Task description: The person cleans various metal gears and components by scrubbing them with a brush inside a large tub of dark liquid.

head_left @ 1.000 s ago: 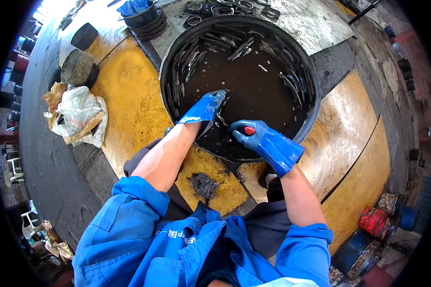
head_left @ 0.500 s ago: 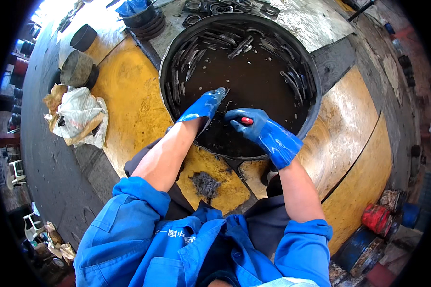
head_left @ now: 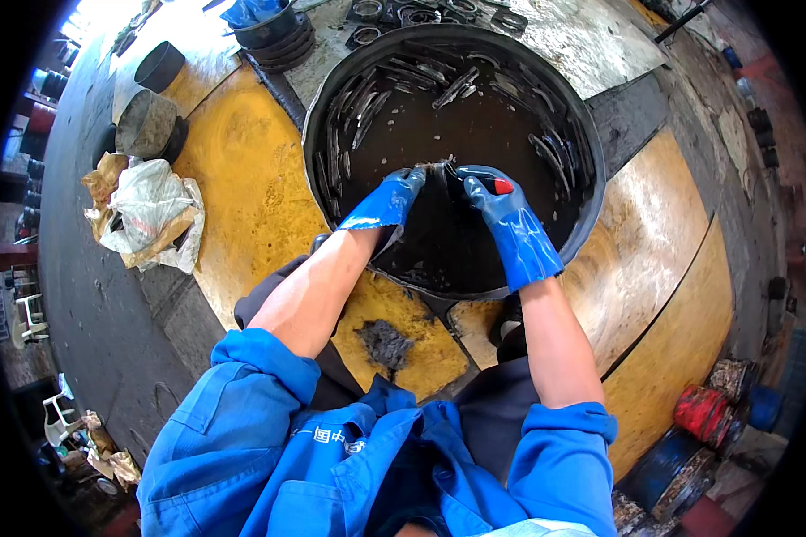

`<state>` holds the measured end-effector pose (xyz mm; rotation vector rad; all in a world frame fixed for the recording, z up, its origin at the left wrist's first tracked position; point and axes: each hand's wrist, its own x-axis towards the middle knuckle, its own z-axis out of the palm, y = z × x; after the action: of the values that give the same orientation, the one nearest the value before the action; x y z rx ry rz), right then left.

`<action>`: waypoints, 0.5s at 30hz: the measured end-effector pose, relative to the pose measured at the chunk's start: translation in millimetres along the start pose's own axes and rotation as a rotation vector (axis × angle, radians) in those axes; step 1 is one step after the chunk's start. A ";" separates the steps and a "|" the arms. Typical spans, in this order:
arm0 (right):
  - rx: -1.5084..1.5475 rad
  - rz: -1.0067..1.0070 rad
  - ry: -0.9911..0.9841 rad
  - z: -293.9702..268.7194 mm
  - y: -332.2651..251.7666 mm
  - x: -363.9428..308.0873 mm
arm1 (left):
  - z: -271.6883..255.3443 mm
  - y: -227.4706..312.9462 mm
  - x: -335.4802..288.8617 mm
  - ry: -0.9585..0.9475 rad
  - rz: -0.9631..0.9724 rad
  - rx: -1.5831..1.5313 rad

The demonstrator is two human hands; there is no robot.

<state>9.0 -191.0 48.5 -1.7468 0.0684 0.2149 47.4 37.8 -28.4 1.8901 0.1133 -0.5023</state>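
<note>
A wide round black tub (head_left: 591, 170) stands in front of me with dark murky liquid (head_left: 439, 130) in it. Dark strips (head_left: 457, 88) lie along its far and side walls. Both my hands are over its near half in blue rubber gloves. My left hand (head_left: 387, 204) pinches the edge of a dark, thin piece (head_left: 438, 190) whose kind I cannot make out. Closed around a tool with a red handle (head_left: 503, 186), my right hand (head_left: 500, 210) meets that piece from the right. The tool's working end is hidden by fingers and dark background.
Yellow-stained boards (head_left: 242, 170) cover the floor around the tub. To the left lie a crumpled white bag (head_left: 152, 201) and two round containers, one a grey pot (head_left: 148, 123). Black ring-shaped parts (head_left: 421, 16) sit beyond the tub. Drums, one red (head_left: 703, 413), stand at lower right.
My right hand has moved up and slightly right, turning the red handle. A dark thin piece now shows stretched between both hands. The left hand has stayed nearly in place.
</note>
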 end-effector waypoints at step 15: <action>0.014 0.438 0.243 -9.1 21.4 8.9 | 3.8 27.3 -14.4 -0.056 -0.158 -0.033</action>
<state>15.2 -203.3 27.7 -1.7197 0.6315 0.3175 41.8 26.4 0.0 1.8420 0.2335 -0.6563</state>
